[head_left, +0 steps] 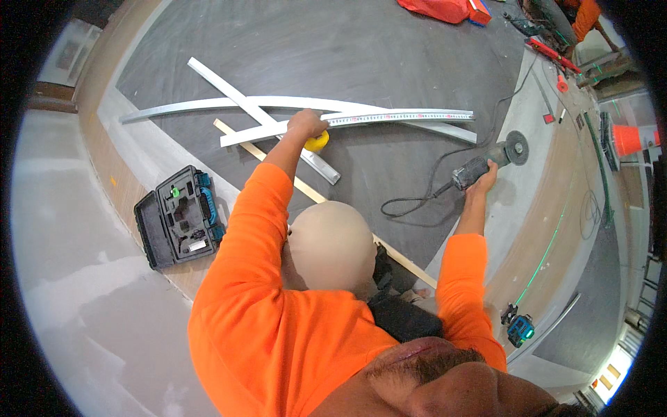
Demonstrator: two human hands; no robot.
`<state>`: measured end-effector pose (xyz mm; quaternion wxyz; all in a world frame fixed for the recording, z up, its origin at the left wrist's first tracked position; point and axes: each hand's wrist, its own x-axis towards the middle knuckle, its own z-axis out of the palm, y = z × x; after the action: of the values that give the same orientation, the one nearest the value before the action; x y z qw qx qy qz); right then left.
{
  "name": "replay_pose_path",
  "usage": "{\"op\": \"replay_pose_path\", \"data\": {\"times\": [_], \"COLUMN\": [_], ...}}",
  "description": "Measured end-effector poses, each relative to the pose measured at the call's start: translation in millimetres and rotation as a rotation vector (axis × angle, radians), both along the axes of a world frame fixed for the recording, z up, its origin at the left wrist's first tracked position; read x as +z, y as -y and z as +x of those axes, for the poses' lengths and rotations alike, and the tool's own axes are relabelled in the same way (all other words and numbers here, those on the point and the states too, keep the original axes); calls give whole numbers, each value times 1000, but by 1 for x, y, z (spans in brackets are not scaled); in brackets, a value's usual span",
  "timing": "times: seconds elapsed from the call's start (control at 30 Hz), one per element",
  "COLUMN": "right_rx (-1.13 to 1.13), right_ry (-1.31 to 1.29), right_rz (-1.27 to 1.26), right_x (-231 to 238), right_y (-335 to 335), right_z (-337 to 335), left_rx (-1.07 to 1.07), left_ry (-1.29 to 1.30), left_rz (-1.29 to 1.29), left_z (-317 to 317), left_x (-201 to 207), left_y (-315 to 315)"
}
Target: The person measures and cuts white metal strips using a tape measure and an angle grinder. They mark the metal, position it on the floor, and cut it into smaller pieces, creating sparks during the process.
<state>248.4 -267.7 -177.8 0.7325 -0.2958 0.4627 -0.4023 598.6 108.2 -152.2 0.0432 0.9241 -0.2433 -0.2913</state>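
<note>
Left hand worked the tape measure, right hand gripped the grinder

I judged the step in hand to be measuring along a white strip on the floor. The yellow tape measure was at the near edge of this strip, and its blade lay out along the strip toward the right end. The left fingers were closed together around the tape's case. The right hand was wrapped on the grinder's body; one digit I could see bent against it, but how the others pressed I cannot tell. In my opinion, the next move called for a steady blade, aligned with the strip's end, and for the grinder's disc to be held away from the tape.

About edges, I noted a second long strip and a diagonal strip which crossed near the left hand, so sliding left could bump them. The wooden batten passed beside the knee. The cord made a loop left of the grinder and could catch. More free room was beyond the strips, and between the blade and the loop. The open case stood well apart, at left.
</note>
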Motion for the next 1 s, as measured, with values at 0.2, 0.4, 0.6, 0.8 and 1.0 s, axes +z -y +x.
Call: {"op": "replay_pose_path", "data": {"times": [0.2, 0.4, 0.6, 0.8, 1.0], "right_rx": [2, 106, 221, 202, 228], "right_ry": [159, 371, 341, 310, 381], "right_rz": [-143, -8, -82, -128, -157], "right_x": [97, 112, 113, 156, 169], "right_y": [-40, -68, -77, -85, -74], "right_z": [15, 12, 11, 9, -5], "left_rx": [-45, -44, 3, 61, -160], "left_ry": [-15, 32, 34, 140, 204], "left_rz": [31, 0, -28, -142, -367], "left_z": [8, 1, -6, -28, -91], "left_x": [-7, -10, -3, 11, 4], "left_y": [-4, -3, -5, -7, -6]}}
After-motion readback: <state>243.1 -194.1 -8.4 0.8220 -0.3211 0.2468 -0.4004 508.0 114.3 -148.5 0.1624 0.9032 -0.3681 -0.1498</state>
